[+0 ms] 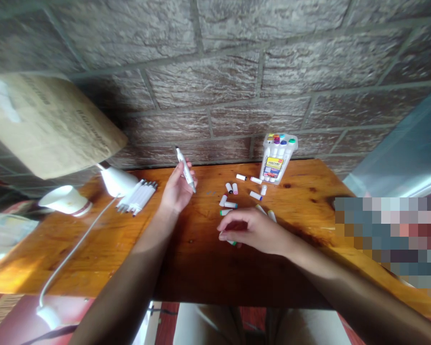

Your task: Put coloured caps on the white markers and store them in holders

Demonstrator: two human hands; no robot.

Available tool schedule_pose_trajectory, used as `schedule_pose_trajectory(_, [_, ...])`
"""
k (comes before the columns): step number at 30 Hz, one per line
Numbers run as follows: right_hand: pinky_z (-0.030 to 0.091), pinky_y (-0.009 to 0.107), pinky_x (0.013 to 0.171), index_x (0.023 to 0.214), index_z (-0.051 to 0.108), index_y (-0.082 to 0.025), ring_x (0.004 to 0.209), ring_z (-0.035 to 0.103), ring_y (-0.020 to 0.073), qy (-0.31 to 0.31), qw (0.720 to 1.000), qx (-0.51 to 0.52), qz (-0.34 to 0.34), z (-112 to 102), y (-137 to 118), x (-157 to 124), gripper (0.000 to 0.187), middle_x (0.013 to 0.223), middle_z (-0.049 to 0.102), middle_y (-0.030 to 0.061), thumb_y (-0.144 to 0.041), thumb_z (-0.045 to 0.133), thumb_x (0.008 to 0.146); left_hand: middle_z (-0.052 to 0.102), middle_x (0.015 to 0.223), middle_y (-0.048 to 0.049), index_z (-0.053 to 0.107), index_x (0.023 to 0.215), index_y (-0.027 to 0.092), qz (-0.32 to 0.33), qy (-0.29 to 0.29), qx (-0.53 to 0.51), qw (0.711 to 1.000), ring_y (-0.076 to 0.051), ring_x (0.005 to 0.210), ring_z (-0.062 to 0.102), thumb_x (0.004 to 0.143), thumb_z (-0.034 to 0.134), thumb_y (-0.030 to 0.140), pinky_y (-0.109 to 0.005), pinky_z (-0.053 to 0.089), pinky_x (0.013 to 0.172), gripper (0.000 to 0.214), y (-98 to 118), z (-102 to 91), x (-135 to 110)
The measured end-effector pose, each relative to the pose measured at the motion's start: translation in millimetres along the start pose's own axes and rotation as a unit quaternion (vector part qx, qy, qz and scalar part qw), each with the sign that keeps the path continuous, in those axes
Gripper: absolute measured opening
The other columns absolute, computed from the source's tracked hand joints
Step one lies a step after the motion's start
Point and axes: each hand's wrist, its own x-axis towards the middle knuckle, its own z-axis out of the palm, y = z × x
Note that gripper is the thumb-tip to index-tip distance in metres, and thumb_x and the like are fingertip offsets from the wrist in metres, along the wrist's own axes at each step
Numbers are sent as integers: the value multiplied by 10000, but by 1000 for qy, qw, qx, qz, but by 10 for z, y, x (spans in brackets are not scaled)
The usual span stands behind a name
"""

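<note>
My left hand [177, 189] is closed around a white marker [185, 168], which points up and to the left and has a dark upper tip. Low over the table, my right hand [255, 230] has its thumb and fingertips pinched at a white marker cap with a green end [233, 243], partly hidden by the thumb. Several loose caps lie just beyond, among them a blue-ended cap [255, 195], a black-ended cap [229, 188] and a pink-ended cap [234, 188]. Two more pieces [271, 215] are partly covered by my right hand.
A clear marker case [277, 160] with several capped markers stands by the brick wall. Left lies a row of white markers [139, 195] beside a lamp base [118, 181] with a large shade [53, 124]. A paper cup [66, 201] and white cord [75, 244] are nearby.
</note>
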Motion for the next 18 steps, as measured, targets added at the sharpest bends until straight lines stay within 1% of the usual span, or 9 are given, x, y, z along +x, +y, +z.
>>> schedule_pose_trajectory(2, [550,238,682,899,720,-162,781,692,142,0,998,54,13,11,49,6,173,911,753,42,-329,720,852,700,769,72,667,933,208,-8,3,-18,1000,-25,610,635,927,651,268,-131,499,584,62,-2,0,3])
schedule_pose_trajectory(5, [554,256,777,911,733,-157,928,702,168,-7,997,72,-23,4,117,15,155,1055,742,76,-258,757,796,703,769,67,668,945,192,-11,4,-35,999,-31,603,640,934,643,255,-143,502,567,69,-7,-1,9])
schedule_pose_trajectory(7, [545,266,807,946,739,-158,944,698,172,-2,998,32,-53,-12,129,15,149,1052,742,78,-180,727,800,706,773,63,668,952,185,-11,1,-39,999,-36,601,644,934,643,250,-150,506,564,72,-10,-2,10])
schedule_pose_trajectory(9, [537,270,820,977,742,-163,914,704,167,6,998,-25,-61,-30,118,13,162,1009,760,66,-141,683,828,708,773,59,669,957,183,-13,-1,-41,999,-39,602,645,939,636,248,-154,507,564,75,-11,0,8])
schedule_pose_trajectory(12, [518,262,813,998,750,-185,872,717,159,30,991,-112,-61,-42,99,10,151,997,785,47,-186,661,876,709,770,54,670,967,181,-15,3,-44,999,-39,596,641,957,607,240,-153,501,558,87,-8,12,0])
schedule_pose_trajectory(13, [509,257,796,995,754,-191,850,715,156,38,987,-144,-68,-41,98,11,148,985,786,42,-196,659,881,709,767,52,669,969,179,-16,6,-46,999,-40,592,640,966,591,236,-154,500,556,96,-7,18,-3])
schedule_pose_trajectory(15, [484,245,728,971,757,-191,754,687,142,46,975,-204,-82,-30,102,14,152,887,773,28,-169,650,865,709,763,50,667,971,172,-16,9,-50,999,-44,586,639,983,557,225,-161,501,551,123,-4,30,-8])
schedule_pose_trajectory(17, [448,236,664,944,750,-183,672,639,128,39,965,-245,-83,-4,107,24,173,788,733,13,-120,642,825,708,760,49,666,966,169,-15,10,-52,998,-48,586,640,986,549,220,-166,503,549,130,-1,39,-12])
schedule_pose_trajectory(18, [434,235,656,920,742,-181,670,624,127,28,962,-261,-80,14,107,30,172,771,716,10,-103,642,804,707,759,48,666,964,168,-15,9,-53,998,-48,586,641,983,555,220,-166,504,550,123,-1,42,-13])
